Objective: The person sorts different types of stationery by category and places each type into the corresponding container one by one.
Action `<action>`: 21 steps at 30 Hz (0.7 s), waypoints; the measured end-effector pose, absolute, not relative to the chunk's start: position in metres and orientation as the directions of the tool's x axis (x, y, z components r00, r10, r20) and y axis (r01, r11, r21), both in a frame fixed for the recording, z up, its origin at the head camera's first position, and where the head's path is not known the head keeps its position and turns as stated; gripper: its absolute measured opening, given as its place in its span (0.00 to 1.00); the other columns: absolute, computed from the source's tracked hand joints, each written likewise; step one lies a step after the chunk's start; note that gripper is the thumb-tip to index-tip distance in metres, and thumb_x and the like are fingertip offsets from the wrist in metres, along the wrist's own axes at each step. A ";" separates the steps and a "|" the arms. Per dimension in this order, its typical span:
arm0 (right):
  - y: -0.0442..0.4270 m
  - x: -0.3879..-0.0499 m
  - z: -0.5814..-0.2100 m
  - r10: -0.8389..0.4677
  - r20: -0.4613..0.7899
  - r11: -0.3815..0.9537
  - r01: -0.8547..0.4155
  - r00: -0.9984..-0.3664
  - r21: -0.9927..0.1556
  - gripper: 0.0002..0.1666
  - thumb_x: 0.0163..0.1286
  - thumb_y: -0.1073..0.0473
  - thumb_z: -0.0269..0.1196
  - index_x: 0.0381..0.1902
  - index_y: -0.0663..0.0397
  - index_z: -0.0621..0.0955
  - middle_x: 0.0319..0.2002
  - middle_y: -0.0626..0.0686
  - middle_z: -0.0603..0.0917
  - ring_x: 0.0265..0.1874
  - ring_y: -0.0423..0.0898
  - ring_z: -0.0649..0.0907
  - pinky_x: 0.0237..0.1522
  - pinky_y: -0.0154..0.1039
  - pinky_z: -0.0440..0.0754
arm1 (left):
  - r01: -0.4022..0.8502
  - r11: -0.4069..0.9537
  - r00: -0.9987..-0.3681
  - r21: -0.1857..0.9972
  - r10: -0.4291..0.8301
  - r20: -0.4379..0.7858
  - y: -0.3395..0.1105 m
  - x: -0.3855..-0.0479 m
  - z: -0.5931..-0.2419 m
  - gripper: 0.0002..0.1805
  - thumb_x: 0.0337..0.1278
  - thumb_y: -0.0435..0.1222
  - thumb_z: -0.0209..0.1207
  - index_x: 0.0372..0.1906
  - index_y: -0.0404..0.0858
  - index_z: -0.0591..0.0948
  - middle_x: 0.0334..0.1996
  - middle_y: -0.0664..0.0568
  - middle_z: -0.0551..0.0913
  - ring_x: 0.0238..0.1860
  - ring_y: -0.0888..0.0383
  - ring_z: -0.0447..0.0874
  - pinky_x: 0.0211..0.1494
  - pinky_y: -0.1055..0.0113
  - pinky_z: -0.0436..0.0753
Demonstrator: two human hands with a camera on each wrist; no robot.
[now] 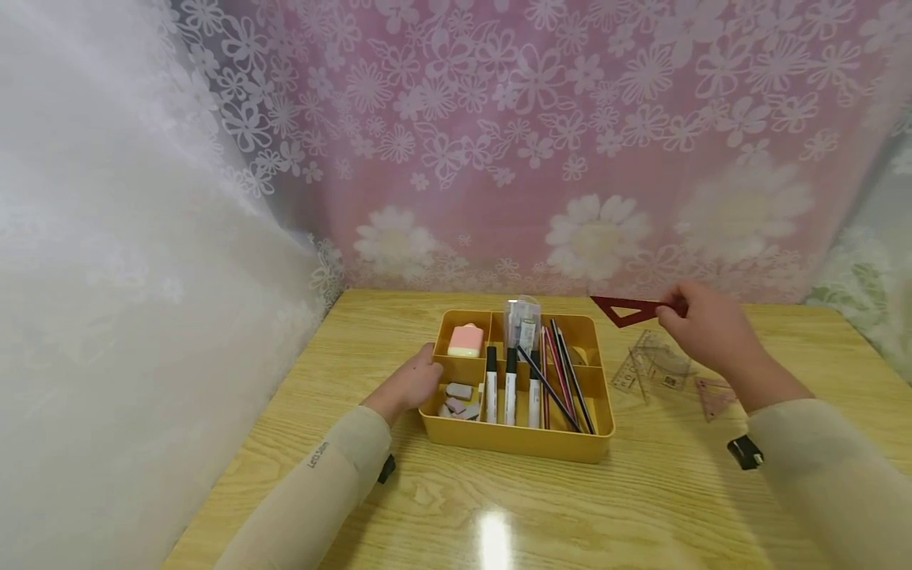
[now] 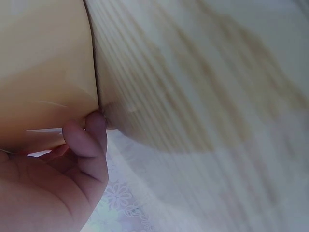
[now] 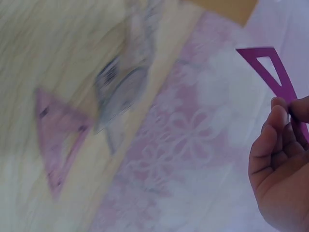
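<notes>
My right hand pinches a dark red set square between thumb and fingers, raised over the table's right side. In the right wrist view the set square looks magenta, with a triangular cut-out. With curled fingers, my left hand grips the left wall of a yellow compartment organizer; the left wrist view shows the fingers against that wall. Inside the organizer are black-capped white markers, several pencils, small erasers, a pink-and-cream item and a clear case.
Right of the organizer lie clear rulers or protractors, overlapping, and a pink transparent set square. The wooden table meets a pink floral curtain at the back. White sheeting hangs at the left.
</notes>
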State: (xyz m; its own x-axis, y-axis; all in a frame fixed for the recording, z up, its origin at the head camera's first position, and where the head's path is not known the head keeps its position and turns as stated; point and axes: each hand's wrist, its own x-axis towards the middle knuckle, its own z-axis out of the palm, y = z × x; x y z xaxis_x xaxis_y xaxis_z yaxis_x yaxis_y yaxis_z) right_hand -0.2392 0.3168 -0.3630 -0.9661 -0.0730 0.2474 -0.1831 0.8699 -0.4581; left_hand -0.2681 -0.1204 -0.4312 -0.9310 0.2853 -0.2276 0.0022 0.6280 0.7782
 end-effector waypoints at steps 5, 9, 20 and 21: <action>0.298 -0.238 -0.353 -0.108 0.289 0.850 -0.239 -0.951 -0.469 0.17 0.78 0.49 0.57 0.44 0.59 0.78 0.32 0.55 0.81 0.24 0.50 0.73 0.25 0.45 0.69 | -0.006 0.634 -0.931 0.774 0.280 -0.236 -0.120 -0.267 -0.430 0.32 0.76 0.41 0.35 0.79 0.36 0.52 0.76 0.41 0.59 0.76 0.45 0.55 0.76 0.45 0.54; 0.286 -0.237 -0.349 -0.127 0.283 0.836 -0.256 -0.951 -0.485 0.18 0.78 0.48 0.57 0.44 0.59 0.79 0.30 0.54 0.80 0.23 0.50 0.72 0.25 0.44 0.69 | -0.006 0.631 -0.932 0.776 0.277 -0.233 -0.120 -0.266 -0.429 0.31 0.76 0.40 0.35 0.79 0.35 0.52 0.76 0.41 0.59 0.76 0.45 0.55 0.76 0.45 0.54; 0.261 -0.240 -0.346 -0.222 0.175 0.805 -0.282 -0.959 -0.522 0.18 0.82 0.47 0.50 0.45 0.56 0.77 0.34 0.54 0.82 0.25 0.51 0.74 0.26 0.45 0.72 | -0.002 0.626 -0.932 0.780 0.282 -0.229 -0.119 -0.267 -0.429 0.31 0.76 0.40 0.35 0.79 0.36 0.52 0.76 0.41 0.59 0.76 0.45 0.55 0.76 0.44 0.54; 0.259 -0.241 -0.346 -0.229 0.166 0.806 -0.282 -0.959 -0.520 0.18 0.82 0.47 0.50 0.46 0.55 0.77 0.33 0.54 0.81 0.25 0.50 0.74 0.26 0.45 0.73 | -0.001 0.627 -0.932 0.779 0.282 -0.228 -0.119 -0.267 -0.430 0.32 0.76 0.40 0.35 0.79 0.36 0.52 0.76 0.41 0.59 0.77 0.45 0.54 0.76 0.44 0.54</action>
